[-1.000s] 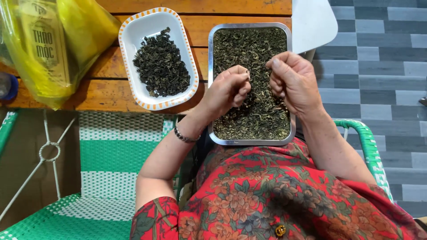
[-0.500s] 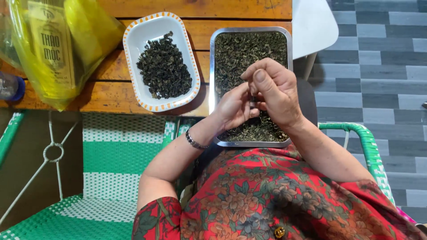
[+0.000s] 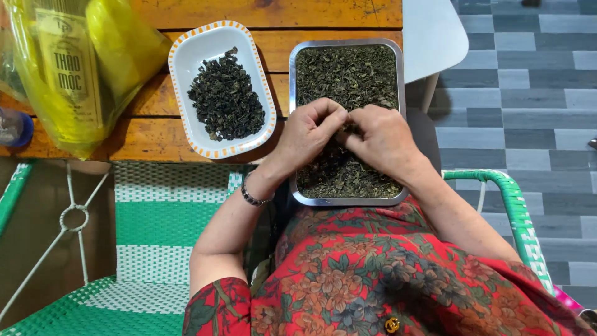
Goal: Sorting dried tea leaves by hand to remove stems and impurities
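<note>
**Fingertips Meeting Over a Tray of Dried Leaves**

Left hand (image 3: 308, 134) and right hand (image 3: 382, 142) brought together, fingertips touching, above the middle of a rectangular silver metal tray (image 3: 290, 124) heaped with curled, dark green dried leaves (image 3: 345, 71). Grip of both hands: fingers curled inward and pinched, apparently nipping a small leaf or stem between them, though the piece itself too small and too hidden to make out. Beaded bracelet (image 3: 254, 198) on the left wrist.

Left of the grip, well apart: an oval white dish with an orange-checked rim (image 3: 186, 53) holding a smaller heap of darker curled leaves (image 3: 225, 94). Further left, a yellow plastic bag (image 3: 81, 68). Both resting on a slatted wooden table (image 3: 261, 12), with the tray's near end overhanging toward the lap.

Probably very light, dry and brittle leaves: easily crushed under pressure, easily scattered. Best taken singly by fingertip pinch at a stem or curled edge. Below the grip, a red floral garment (image 3: 373, 280) and a green-and-white woven chair (image 3: 155, 218).
</note>
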